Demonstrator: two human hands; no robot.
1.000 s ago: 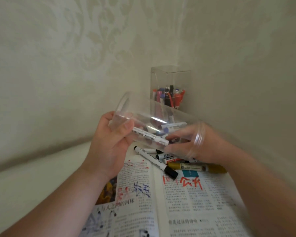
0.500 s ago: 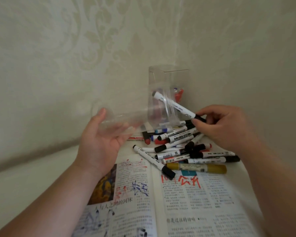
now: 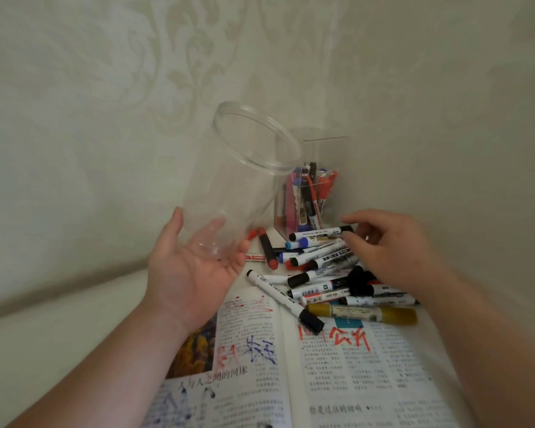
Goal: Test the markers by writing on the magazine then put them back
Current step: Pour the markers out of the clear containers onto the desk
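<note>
My left hand (image 3: 192,273) grips the base of a clear plastic cup (image 3: 241,180), tilted with its mouth up and to the right, with nothing inside. A heap of markers (image 3: 325,267) lies on the top edge of the open magazine (image 3: 337,366), which bears red and blue scribbles. My right hand (image 3: 386,248) hovers over the right side of the heap, fingers loosely spread. Its fingertips are at the black cap of a white marker (image 3: 318,234) lying on top of the pile. A gold marker (image 3: 362,313) and a long white marker (image 3: 283,299) lie nearest me.
A square clear holder (image 3: 315,186) with several upright pens stands in the wall corner right behind the heap. Wallpapered walls close in at the left, back and right. A pale surface (image 3: 59,335) extends left of the magazine.
My left hand has turned the cup from lying sideways to mouth-up and raised it. My right hand has lowered the white marker from mid-air onto the heap and loosened its fingers.
</note>
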